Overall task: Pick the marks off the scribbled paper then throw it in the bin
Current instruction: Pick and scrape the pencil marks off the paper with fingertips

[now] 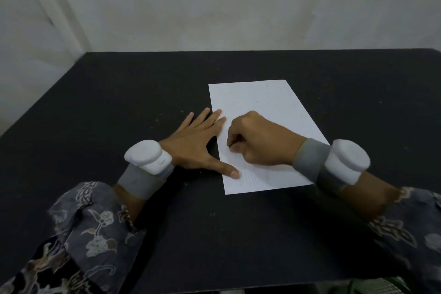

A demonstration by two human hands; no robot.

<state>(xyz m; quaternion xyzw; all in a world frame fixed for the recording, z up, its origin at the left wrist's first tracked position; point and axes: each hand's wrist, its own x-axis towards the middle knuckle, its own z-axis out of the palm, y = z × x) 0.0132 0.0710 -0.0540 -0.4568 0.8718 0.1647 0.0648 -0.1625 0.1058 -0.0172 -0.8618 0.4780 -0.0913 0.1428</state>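
A white sheet of paper (262, 112) lies flat on the black table (119, 102), with faint lines of marks near its front edge. My left hand (198, 143) lies flat with its fingers spread, the fingertips and thumb pressing on the sheet's left edge. My right hand (260, 141) sits on the middle of the sheet with its fingers curled under. Its thumb and fingertips pinch a small pale object against the paper, and the hand hides most of that object. No bin is in view.
The table's far edge meets a pale wall (238, 7), and its left edge runs diagonally beside a white panel (28, 55). Both wrists wear grey bands with white round devices (148, 155). Patterned sleeves cover the forearms at the front edge.
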